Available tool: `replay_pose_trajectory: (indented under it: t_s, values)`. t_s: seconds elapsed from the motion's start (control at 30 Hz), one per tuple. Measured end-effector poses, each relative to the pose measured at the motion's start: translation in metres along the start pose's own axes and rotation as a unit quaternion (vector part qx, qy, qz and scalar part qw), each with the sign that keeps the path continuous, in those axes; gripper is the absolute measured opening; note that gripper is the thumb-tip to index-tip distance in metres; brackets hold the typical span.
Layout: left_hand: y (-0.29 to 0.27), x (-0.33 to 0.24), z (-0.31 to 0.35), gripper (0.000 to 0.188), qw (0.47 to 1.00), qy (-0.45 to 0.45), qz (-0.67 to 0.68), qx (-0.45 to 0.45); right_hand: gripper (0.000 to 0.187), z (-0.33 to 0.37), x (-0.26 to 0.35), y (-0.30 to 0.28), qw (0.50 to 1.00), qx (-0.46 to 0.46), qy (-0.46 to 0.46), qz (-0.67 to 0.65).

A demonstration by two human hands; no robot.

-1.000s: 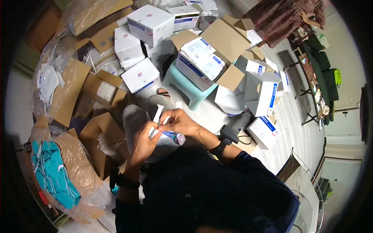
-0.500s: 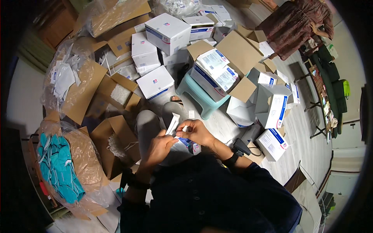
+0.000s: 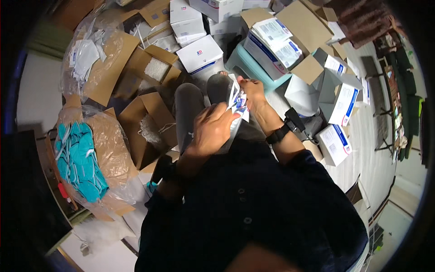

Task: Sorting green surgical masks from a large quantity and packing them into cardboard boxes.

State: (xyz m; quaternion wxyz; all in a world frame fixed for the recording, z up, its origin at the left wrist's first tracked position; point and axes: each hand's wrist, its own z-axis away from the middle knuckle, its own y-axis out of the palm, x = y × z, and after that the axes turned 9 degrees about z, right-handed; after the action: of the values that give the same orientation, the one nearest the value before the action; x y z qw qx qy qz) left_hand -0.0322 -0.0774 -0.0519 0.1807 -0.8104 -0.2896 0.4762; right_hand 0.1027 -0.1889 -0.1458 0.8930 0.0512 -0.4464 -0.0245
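Over my lap, both hands work on a small white-and-blue printed packet (image 3: 239, 105) with a clear plastic edge. My left hand (image 3: 212, 128) is closed on its near side, fingers bent across it. My right hand (image 3: 252, 90) pinches its far end, fingertips pressed together. A narrow white strip stands up along the packet's left side. What lies inside the packet is too small and partly covered to make out.
An open carton of flat packets (image 3: 272, 50) stands on a pale teal stool (image 3: 239, 61). White boxes (image 3: 199, 53) are piled ahead, more (image 3: 334, 144) at right. At left are open brown cartons (image 3: 147, 129) and a plastic-lined carton with teal masks (image 3: 79, 161). Another person's clothing (image 3: 362, 20) shows far right.
My view has tilted down, so the surroundings sit higher in the picture. Both hands have moved forward, away from my body, with the packet; my right hand has shifted to its far end.
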Motion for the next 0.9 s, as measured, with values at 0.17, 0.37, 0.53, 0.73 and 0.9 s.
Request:
replay_pose_trajectory:
  t_s: [0.17,0.37,0.53,0.73,0.9]
  values:
    - [-0.032,-0.011,0.008,0.011,0.999,-0.051,0.004,-0.005,0.017,-0.035,-0.053,-0.040,0.991,-0.014,-0.035,0.125]
    - [-0.033,0.031,0.016,0.021,0.978,-0.196,-0.032,0.065,0.010,0.013,0.000,-0.057,0.901,0.041,-0.349,0.255]
    - [-0.022,0.035,0.019,0.027,0.975,-0.178,-0.034,0.130,0.019,0.053,0.036,-0.029,0.776,0.112,-0.509,0.355]
    - [-0.008,0.040,0.028,0.021,0.970,-0.203,0.025,0.132,0.015,0.056,0.009,-0.022,0.852,0.251,-0.325,0.325]
    - [-0.008,0.053,0.037,0.025,0.965,-0.223,0.112,0.087,0.009,0.042,-0.015,-0.027,0.824,0.282,-0.336,0.358]
